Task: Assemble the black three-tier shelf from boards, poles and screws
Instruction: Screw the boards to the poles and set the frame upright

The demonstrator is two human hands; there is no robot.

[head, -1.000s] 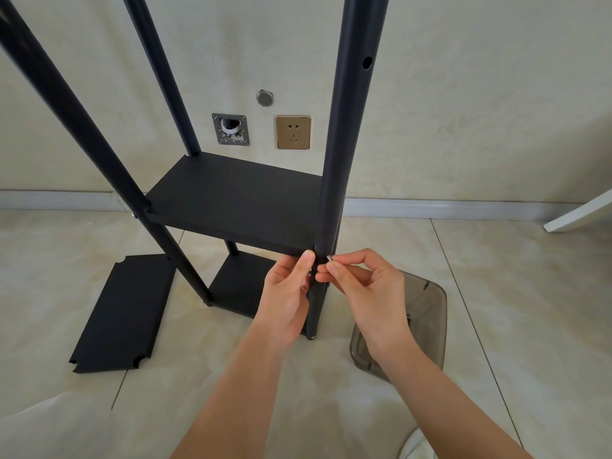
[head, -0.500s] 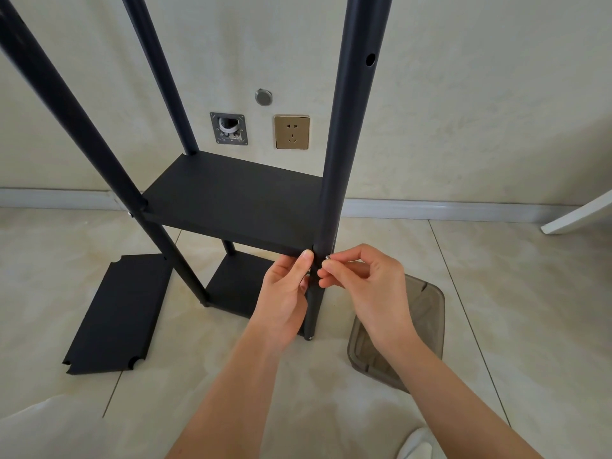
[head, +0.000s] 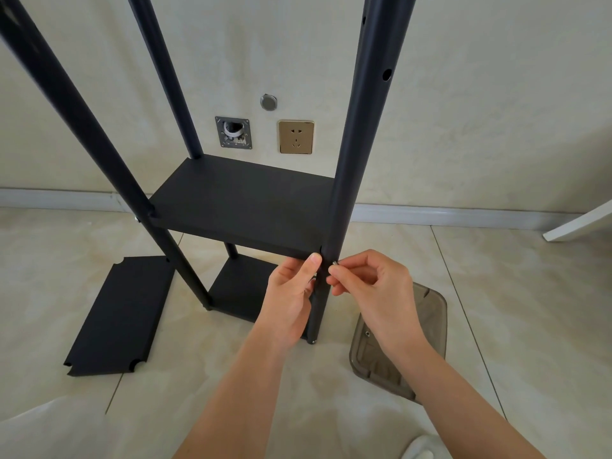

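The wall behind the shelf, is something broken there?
Yes, one odd spot. Left of the gold socket is an open wall box with no cover, and a white cable coil shows inside. The shelf itself looks fine; one loose board lies flat on the floor.

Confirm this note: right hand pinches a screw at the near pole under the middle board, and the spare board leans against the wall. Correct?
Not quite. In the head view the spare board lies flat on the floor, left of the shelf. The rest holds: the right hand pinches a screw at the near pole under the middle board.
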